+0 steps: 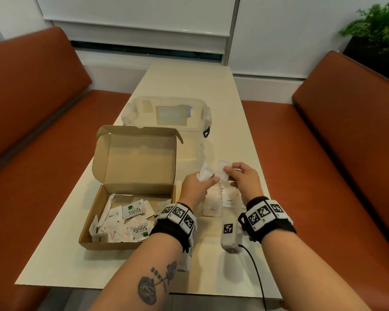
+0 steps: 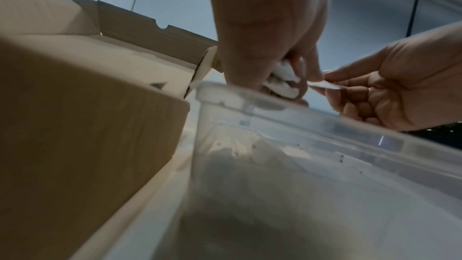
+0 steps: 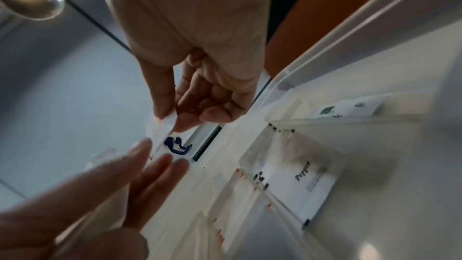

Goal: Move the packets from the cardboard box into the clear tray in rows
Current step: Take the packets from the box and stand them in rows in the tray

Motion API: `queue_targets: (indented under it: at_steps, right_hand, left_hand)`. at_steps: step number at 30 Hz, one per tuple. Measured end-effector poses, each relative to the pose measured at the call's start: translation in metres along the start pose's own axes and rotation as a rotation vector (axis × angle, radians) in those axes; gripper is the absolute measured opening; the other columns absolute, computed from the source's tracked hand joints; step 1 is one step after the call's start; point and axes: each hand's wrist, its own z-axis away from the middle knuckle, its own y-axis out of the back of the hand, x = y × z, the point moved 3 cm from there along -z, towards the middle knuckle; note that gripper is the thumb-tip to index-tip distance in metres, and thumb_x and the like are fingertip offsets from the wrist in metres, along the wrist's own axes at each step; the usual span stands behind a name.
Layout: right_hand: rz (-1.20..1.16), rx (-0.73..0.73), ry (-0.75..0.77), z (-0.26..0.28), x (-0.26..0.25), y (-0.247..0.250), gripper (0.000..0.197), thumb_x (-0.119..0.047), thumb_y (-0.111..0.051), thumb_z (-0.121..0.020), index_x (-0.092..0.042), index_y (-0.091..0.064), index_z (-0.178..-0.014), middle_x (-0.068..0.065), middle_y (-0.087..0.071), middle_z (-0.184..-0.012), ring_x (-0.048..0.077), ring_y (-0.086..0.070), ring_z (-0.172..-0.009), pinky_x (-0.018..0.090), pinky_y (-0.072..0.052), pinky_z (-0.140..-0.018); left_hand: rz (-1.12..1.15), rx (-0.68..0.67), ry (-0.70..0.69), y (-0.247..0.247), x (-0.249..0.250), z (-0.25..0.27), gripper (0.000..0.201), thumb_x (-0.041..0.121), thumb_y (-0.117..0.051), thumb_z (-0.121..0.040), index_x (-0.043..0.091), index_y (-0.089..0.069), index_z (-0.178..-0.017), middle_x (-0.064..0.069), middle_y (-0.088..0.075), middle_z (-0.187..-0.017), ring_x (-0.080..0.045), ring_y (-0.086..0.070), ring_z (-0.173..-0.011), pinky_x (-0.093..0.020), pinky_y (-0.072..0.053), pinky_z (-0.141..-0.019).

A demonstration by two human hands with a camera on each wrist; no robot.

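Note:
The open cardboard box (image 1: 130, 189) sits at the left of the table with several white packets (image 1: 124, 223) loose in its bottom. Right of it lies the clear tray (image 1: 213, 216), with salt and pepper packets (image 3: 305, 181) lined up inside. Over the tray, my left hand (image 1: 208, 177) grips a small bunch of white packets (image 2: 282, 80). My right hand (image 1: 228, 170) pinches one packet (image 1: 222, 169) between thumb and forefinger, right beside the bunch. In the right wrist view that pinched packet (image 3: 162, 126) shows just above my left fingertips (image 3: 145, 147).
A clear lidded storage container (image 1: 166, 113) with a blue clip (image 3: 177, 145) stands behind the box and tray. A white tagged device (image 1: 228, 236) with a black cable lies near the table's front edge. Orange bench seats (image 1: 32, 108) flank the table.

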Motion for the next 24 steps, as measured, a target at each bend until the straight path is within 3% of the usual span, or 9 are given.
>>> queue_targets:
  at_steps: [3, 5, 7, 9, 12, 14, 16, 19, 24]
  right_hand:
    - [0.013, -0.044, -0.017, 0.002, 0.003, 0.001, 0.01, -0.011, -0.066, -0.085, -0.012, -0.058, -0.079, 0.002, -0.062, -0.073, 0.012, -0.054, -0.064, 0.022, -0.042, -0.059]
    - [0.044, -0.078, -0.013, 0.002, 0.002, 0.002, 0.008, -0.01, -0.067, -0.084, -0.012, -0.061, -0.089, 0.0, -0.064, -0.08, 0.014, -0.057, -0.071, 0.022, -0.044, -0.062]
    - [0.121, -0.111, 0.032, -0.001, 0.0, 0.003, 0.029, -0.011, -0.07, -0.083, -0.017, -0.059, -0.109, -0.004, -0.064, -0.093, 0.012, -0.061, -0.078, 0.02, -0.047, -0.066]
    - [0.246, -0.155, 0.092, -0.003, -0.005, 0.003, 0.043, -0.011, -0.071, -0.082, -0.022, -0.056, -0.12, -0.002, -0.062, -0.094, 0.012, -0.06, -0.078, 0.018, -0.046, -0.068]
    - [0.409, -0.251, 0.131, -0.003, -0.005, 0.001, 0.025, -0.008, -0.069, -0.081, -0.021, -0.069, -0.102, -0.001, -0.048, -0.065, 0.016, -0.05, -0.067, 0.025, -0.045, -0.069]
    - [0.438, -0.261, 0.103, 0.0, -0.002, 0.001, 0.013, -0.009, -0.072, -0.078, -0.021, -0.071, -0.083, -0.001, -0.051, -0.059, 0.015, -0.052, -0.063, 0.029, -0.047, -0.07]
    - [0.461, -0.254, 0.076, 0.004, 0.005, 0.0, 0.013, -0.012, -0.077, -0.074, -0.02, -0.068, -0.072, 0.003, -0.059, -0.062, 0.015, -0.054, -0.061, 0.029, -0.046, -0.068]
    - [0.531, -0.28, 0.043, 0.011, 0.018, -0.007, 0.017, -0.016, -0.081, -0.07, -0.019, -0.065, -0.065, 0.0, -0.064, -0.067, 0.01, -0.055, -0.062, 0.024, -0.044, -0.064]
    - [0.639, -0.225, 0.062, 0.017, 0.035, -0.012, 0.021, -0.02, -0.084, -0.064, -0.025, -0.065, -0.058, -0.013, -0.055, -0.083, 0.002, -0.05, -0.082, 0.019, -0.034, -0.068]
  left_hand:
    - [0.026, 0.02, -0.008, 0.0, 0.0, -0.001, 0.01, 0.019, -0.073, -0.08, 0.018, -0.067, -0.088, 0.002, -0.057, -0.065, -0.012, -0.044, -0.052, -0.018, -0.037, -0.042]
    - [0.017, 0.034, -0.044, 0.002, 0.001, -0.002, 0.007, 0.019, -0.071, -0.082, 0.019, -0.068, -0.088, 0.003, -0.06, -0.067, -0.01, -0.046, -0.053, -0.019, -0.037, -0.047]
    - [-0.045, 0.026, -0.093, 0.004, 0.0, -0.004, 0.002, 0.021, -0.069, -0.084, 0.02, -0.067, -0.085, 0.008, -0.057, -0.063, -0.008, -0.047, -0.054, -0.023, -0.037, -0.053]
    - [-0.1, 0.005, -0.128, 0.003, 0.0, -0.005, 0.006, 0.023, -0.068, -0.085, 0.023, -0.066, -0.08, 0.01, -0.055, -0.061, -0.008, -0.048, -0.057, -0.025, -0.036, -0.056]
    - [-0.104, 0.016, -0.135, 0.003, -0.003, -0.006, 0.004, 0.025, -0.067, -0.086, 0.023, -0.067, -0.082, 0.009, -0.056, -0.062, -0.009, -0.049, -0.058, -0.026, -0.037, -0.058]
    - [-0.041, 0.088, -0.103, 0.007, -0.005, -0.008, 0.011, 0.031, -0.067, -0.086, 0.02, -0.066, -0.084, 0.007, -0.055, -0.06, -0.013, -0.049, -0.057, -0.027, -0.039, -0.06]
    - [0.079, 0.163, -0.045, 0.013, -0.007, -0.01, 0.017, 0.034, -0.066, -0.085, 0.018, -0.064, -0.082, 0.006, -0.049, -0.055, -0.016, -0.045, -0.054, -0.028, -0.04, -0.06]
    - [0.231, 0.199, -0.031, 0.019, -0.009, -0.012, 0.018, 0.031, -0.064, -0.088, 0.016, -0.065, -0.078, 0.006, -0.04, -0.049, -0.012, -0.034, -0.044, -0.021, -0.033, -0.044]
    - [0.311, 0.209, -0.028, 0.022, -0.008, -0.012, 0.019, 0.029, -0.062, -0.09, 0.015, -0.068, -0.08, -0.009, -0.053, -0.076, -0.007, -0.031, -0.038, -0.019, -0.03, -0.04]
